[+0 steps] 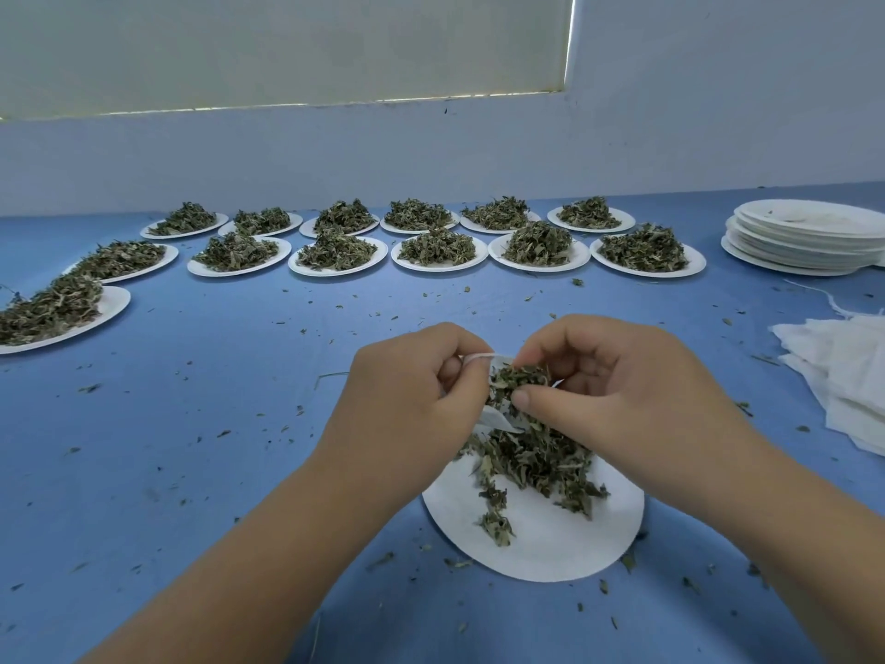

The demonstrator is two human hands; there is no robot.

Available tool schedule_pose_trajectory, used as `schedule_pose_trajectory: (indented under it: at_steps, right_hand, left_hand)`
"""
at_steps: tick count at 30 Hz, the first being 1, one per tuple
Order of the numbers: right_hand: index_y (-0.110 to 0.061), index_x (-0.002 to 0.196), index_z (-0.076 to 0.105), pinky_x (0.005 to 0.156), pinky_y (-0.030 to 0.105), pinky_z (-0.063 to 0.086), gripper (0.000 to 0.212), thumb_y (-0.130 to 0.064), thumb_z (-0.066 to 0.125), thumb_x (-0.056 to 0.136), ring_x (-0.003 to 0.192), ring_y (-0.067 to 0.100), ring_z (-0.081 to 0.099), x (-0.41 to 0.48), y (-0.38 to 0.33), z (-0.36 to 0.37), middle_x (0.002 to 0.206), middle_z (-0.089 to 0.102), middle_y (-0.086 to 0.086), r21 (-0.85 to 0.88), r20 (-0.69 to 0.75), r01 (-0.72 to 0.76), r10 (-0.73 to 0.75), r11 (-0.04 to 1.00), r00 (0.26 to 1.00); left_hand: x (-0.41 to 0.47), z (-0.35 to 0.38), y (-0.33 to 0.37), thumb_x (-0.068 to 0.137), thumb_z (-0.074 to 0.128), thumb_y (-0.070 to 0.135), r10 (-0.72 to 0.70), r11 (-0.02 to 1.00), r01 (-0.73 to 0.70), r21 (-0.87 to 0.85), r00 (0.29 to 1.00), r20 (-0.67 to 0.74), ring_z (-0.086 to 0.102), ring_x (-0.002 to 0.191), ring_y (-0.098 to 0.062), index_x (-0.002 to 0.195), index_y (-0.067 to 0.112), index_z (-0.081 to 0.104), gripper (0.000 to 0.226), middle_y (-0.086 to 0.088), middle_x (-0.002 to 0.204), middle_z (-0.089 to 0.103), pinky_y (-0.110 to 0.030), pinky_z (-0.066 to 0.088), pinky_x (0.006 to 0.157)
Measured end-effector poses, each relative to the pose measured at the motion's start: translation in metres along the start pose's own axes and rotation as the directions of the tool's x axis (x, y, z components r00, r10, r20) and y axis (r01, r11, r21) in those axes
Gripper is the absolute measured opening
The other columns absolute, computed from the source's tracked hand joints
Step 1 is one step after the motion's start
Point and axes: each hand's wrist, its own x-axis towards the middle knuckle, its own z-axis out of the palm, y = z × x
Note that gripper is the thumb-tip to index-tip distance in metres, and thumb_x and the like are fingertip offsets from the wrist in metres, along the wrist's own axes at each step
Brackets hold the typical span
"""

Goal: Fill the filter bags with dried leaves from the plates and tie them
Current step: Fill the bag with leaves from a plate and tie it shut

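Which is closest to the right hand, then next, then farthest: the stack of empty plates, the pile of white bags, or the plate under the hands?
1. plate under the hands: just below the right hand.
2. pile of white bags: on the table to its right.
3. stack of empty plates: back right, beyond the bags.

Filter bag [498, 420] mostly hidden behind left hand [407, 400], leaf clump [519, 381]. Leftmost plate [111, 306], bag pile [843, 376], plate stack [804, 251] cut by edges.

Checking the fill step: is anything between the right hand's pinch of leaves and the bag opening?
Nothing visible. The left hand holds the filter bag open right beside the right hand, which pinches dried leaves at the bag's mouth, above the plate.
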Motion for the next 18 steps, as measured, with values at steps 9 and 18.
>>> schedule_pose_trajectory:
  at_steps: [9,18]
  right_hand:
    - [-0.031,0.077,0.057,0.063,0.017,0.043,0.024,-0.020,0.078,0.073,0.070,0.005,0.054,-0.005,0.003,0.011,0.078,0.054,-0.013,-0.396,-0.063,0.182,-0.224,0.900,0.973]
    - [-0.022,0.077,0.054,0.057,0.031,0.049,0.029,-0.017,0.082,0.070,0.067,0.012,0.057,-0.005,0.002,0.014,0.077,0.051,-0.009,-0.437,-0.105,0.228,-0.301,0.870,0.948]
  left_hand:
    - [-0.001,0.003,0.004,0.085,0.064,0.015,-0.079,0.994,0.079,-0.070,0.997,0.007,0.043,0.047,-0.002,0.074,0.031,0.069,0.020,-0.004,0.056,0.055,-0.009,0.036,0.049]
    - [-0.003,0.006,0.007,0.086,0.063,0.017,-0.085,0.994,0.088,-0.060,0.995,0.054,0.044,0.047,-0.002,0.077,0.030,0.070,0.018,-0.001,0.058,0.058,-0.011,0.038,0.049]
